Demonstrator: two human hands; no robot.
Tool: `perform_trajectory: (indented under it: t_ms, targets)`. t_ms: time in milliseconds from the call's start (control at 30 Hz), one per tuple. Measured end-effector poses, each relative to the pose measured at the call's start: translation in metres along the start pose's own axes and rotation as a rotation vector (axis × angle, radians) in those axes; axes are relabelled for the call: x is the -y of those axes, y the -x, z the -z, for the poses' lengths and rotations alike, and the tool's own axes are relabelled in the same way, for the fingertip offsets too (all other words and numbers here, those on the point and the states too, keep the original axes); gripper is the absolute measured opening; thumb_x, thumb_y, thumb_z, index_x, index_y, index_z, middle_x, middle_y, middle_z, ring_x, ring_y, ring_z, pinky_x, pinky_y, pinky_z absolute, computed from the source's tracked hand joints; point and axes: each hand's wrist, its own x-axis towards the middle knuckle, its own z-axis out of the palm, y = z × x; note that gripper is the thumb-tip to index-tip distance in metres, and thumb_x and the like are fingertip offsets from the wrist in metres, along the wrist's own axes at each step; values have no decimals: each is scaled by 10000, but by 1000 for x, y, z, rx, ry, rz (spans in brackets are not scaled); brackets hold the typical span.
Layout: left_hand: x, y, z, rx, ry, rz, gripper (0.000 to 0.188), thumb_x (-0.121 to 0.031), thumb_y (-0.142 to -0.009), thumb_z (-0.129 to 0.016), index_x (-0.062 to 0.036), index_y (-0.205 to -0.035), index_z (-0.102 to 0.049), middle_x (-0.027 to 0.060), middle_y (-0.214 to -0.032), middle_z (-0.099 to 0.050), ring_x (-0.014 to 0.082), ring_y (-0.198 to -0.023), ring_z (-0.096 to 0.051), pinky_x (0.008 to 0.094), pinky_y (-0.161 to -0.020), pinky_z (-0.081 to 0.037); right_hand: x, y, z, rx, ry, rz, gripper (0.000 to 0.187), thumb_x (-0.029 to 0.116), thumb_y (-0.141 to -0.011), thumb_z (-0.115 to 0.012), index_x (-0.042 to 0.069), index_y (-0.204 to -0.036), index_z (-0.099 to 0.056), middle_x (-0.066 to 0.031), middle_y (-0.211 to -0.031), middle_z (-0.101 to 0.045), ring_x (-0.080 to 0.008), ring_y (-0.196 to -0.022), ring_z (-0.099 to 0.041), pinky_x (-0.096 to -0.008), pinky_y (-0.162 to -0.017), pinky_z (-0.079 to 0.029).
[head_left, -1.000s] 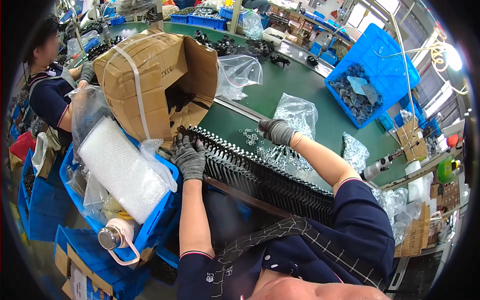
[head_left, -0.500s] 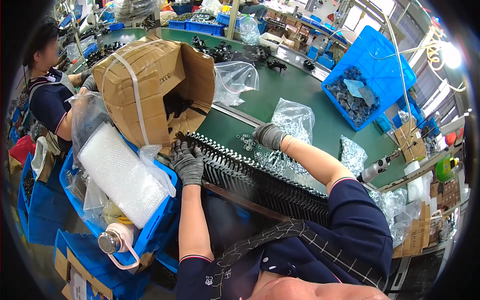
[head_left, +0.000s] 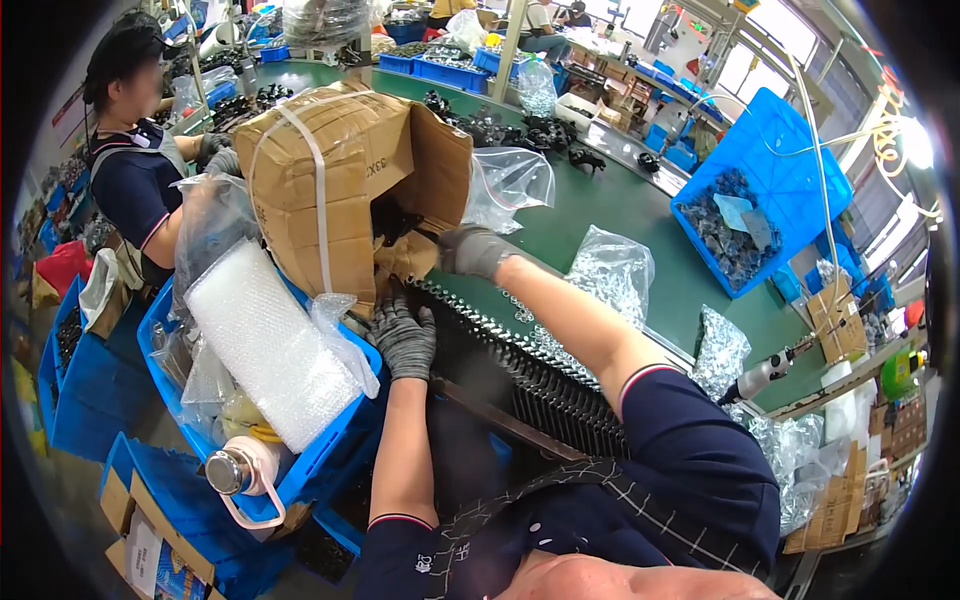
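Note:
A long row of black parts with silver tips runs along the near edge of the green table. My left hand, in a grey striped glove, lies with fingers spread at the left end of that row. Just beyond it, a cardboard box is tipped on its side with its mouth to the right and dark parts inside. At the box's lower flap is my right hand, also gloved; its fingertips are blurred and I cannot see whether they hold anything. Small silver rings lie partly hidden behind my right forearm.
A clear bag of silver pieces lies on the green table. Farther right are a tilted blue crate and a power driver. At left, a blue bin holds bubble wrap; beyond it stands a co-worker.
My right hand has moved left from the silver rings to the cardboard box's mouth. My left hand stays at the row's end, its fingers more spread. The whole view has shifted slightly.

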Motion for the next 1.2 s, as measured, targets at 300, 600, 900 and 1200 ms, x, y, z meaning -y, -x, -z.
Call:
perform_trajectory:
  t_ms: [300, 600, 900, 1200]
  targets:
    - [-23, -12, 5, 11, 94, -41, 528, -369, -820, -577, -49, -1236, -526, 212, -1315, -501, 377, -1235, -441, 522, -1063, -282, 23, -81, -73, -9, 247, 178, 252, 246, -742, -628, 84, -899, -738, -153, -869, -705, -336, -810, -683, -481, -611, -515]
    - [-18, -10, -2, -86, 100, -58, 465, -355, -809, -587, -57, -1166, -569, 214, -1181, -568, 404, -1135, -502, 498, -1025, -339, 40, -86, -74, 98, 388, 191, 225, 179, -794, -617, 104, -954, -756, -96, -984, -720, -286, -933, -682, -469, -623, -501]
    - [-21, -11, -1, -138, 66, -89, 422, -347, -809, -586, -45, -1103, -574, 218, -1120, -580, 391, -1107, -514, 502, -1002, -352, 44, -76, -75, 149, 283, 46, 320, 242, -859, -525, 123, -1079, -725, -113, -1117, -689, -287, -1055, -646, -482, -780, -483]
    - [-20, -9, 5, 0, 93, -23, 477, -380, -818, -586, -11, -1118, -551, 230, -1167, -565, 382, -1162, -490, 494, -1055, -305, 67, -48, -42, 180, 311, 74, 360, 262, -886, -500, 109, -1174, -653, -95, -1200, -655, -285, -1104, -618, -531, -864, -424]
